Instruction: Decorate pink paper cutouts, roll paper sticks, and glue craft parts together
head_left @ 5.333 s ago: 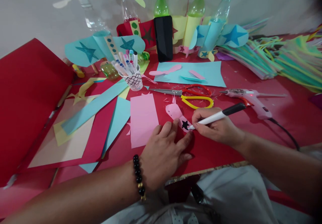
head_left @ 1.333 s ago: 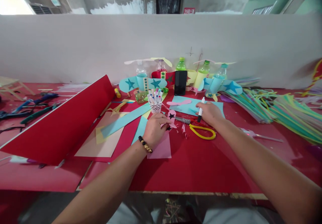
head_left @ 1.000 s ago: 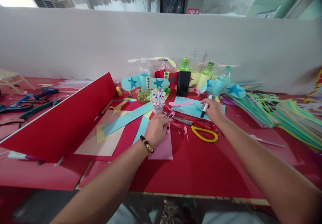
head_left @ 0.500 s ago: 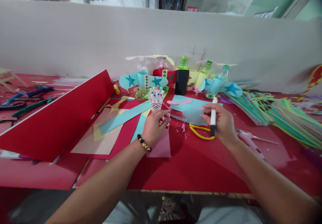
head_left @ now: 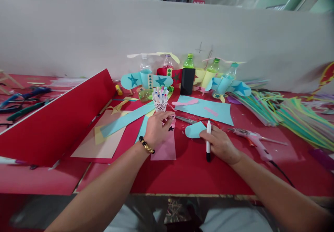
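My right hand [head_left: 221, 143] grips a white marker [head_left: 208, 138] with a black lower end, held nearly upright. The same fingers hold the edge of a rounded light-blue paper piece [head_left: 193, 130]. My left hand [head_left: 158, 129], wearing a beaded bracelet, has its thumb and fingers drawn together above a pink paper strip [head_left: 167, 150]; what lies between the fingertips is too small to make out. A small black star [head_left: 171, 128] shows beside the thumb. Between the hands lie scissors [head_left: 186, 120], their handles partly behind the right hand. A cup of markers [head_left: 160, 103] stands beyond the left hand.
Decorated bottles [head_left: 146, 70] and a black phone [head_left: 187, 81] stand at the back. A pink glue gun [head_left: 257, 143] lies right, with bundled pipe cleaners [head_left: 300, 120] behind. A red board [head_left: 65, 117] rises at left. A light-blue sheet [head_left: 221, 111] bears pink paper.
My right hand has moved down and left with the marker, bringing the rounded blue piece off the sheet and nearer me. My left hand stays over the pink strip. The view has shifted slightly.
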A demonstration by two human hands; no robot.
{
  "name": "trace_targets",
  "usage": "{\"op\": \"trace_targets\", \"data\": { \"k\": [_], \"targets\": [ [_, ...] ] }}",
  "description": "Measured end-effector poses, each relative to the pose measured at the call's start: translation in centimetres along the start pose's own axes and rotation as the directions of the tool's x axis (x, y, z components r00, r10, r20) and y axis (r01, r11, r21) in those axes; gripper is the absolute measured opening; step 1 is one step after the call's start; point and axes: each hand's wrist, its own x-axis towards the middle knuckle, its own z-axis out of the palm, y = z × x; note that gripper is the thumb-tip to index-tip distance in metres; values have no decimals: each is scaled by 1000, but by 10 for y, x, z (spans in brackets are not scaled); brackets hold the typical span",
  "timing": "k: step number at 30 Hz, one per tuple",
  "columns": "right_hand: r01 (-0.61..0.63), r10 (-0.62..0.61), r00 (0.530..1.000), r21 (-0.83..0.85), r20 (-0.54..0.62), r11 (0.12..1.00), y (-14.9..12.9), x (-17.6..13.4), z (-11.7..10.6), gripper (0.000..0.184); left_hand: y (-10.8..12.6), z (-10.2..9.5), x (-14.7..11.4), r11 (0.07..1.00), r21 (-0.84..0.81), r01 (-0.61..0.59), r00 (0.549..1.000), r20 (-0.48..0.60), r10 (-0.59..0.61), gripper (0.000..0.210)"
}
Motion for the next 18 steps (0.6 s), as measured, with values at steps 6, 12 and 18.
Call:
{"op": "trace_targets", "data": {
  "k": [6, 12, 18],
  "targets": [
    [-27, 26, 998, -16, -57, 1000, 9, 3, -7, 19, -2, 0, 0, 1000, 7, -1, 1000, -8, 1, 21],
    [-245, 229, 965, -129, -129, 961, 40, 20, -16, 21, -4, 1, -1, 1000, 22, -6, 1000, 0, 6, 21],
    [-391, 378, 920, -216, -102, 895, 77, 41, -2, 23, -8, -5, 2, 999, 7, 37, 996, -87, -36, 20]
  ]
}}
